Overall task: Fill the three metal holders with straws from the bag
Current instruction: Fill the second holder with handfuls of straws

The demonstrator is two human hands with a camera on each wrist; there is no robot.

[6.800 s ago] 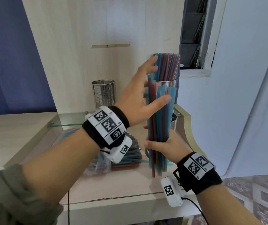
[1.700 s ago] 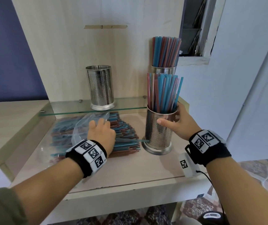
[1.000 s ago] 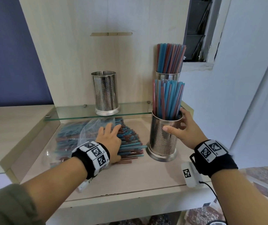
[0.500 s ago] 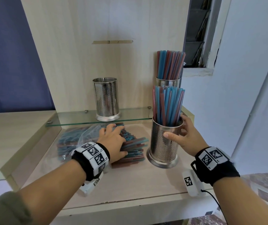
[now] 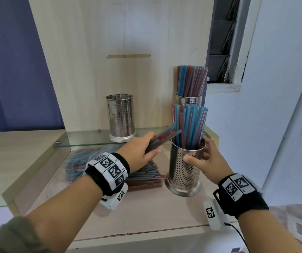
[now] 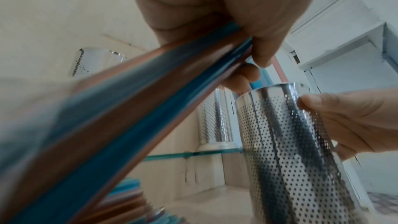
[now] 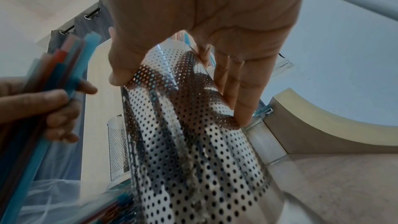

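My left hand (image 5: 141, 150) grips a small bundle of red and blue straws (image 5: 162, 138), lifted and tilted toward the front metal holder (image 5: 185, 170); the bundle (image 6: 129, 108) fills the left wrist view. That perforated holder stands on the lower shelf, holding several upright straws (image 5: 189, 125). My right hand (image 5: 206, 161) clasps its upper part, thumb in front, fingers behind; the right wrist view shows the holder (image 7: 193, 142) in this grip. A second holder (image 5: 189, 100), full of straws, stands behind on the glass shelf. A third holder (image 5: 120, 117) stands there empty. The bag of straws (image 5: 113, 170) lies left of the front holder.
The glass shelf (image 5: 91, 139) overhangs the back of the lower wooden shelf (image 5: 155, 212). A wooden back panel (image 5: 110, 52) rises behind the holders. A raised wooden side surface (image 5: 9, 157) lies to the left, a white wall (image 5: 274, 125) to the right.
My left hand has risen from the bag with a bundle of straws and swung right toward the front holder. My right hand keeps its hold on that holder.
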